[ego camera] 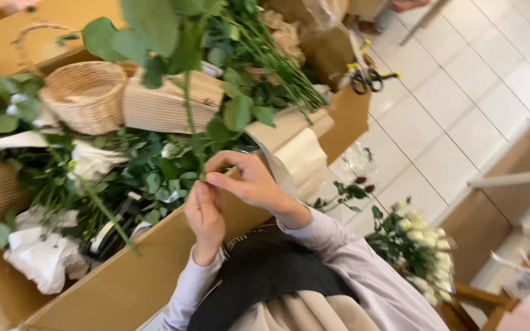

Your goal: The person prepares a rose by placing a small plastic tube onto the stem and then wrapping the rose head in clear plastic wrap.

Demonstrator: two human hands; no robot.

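A tall leafy green stem (186, 92) with round leaves rises in front of me. My right hand (249, 182) pinches its lower end between thumb and fingers. Just below, my left hand (205, 214) curls around the bottom of the same stem. Both hands hover at the near edge of a brown worktable (124, 288) piled with greenery and white wrapping paper (44, 257). My sleeves are pale lilac, over a dark apron.
Woven baskets (85, 95) and a ribbed paper wrap (167, 104) sit on the table. Scissors (366, 78) with yellow handles lie at the table's far corner. A bunch of white flowers (418, 245) stands by my right side, over a white tiled floor (461, 104).
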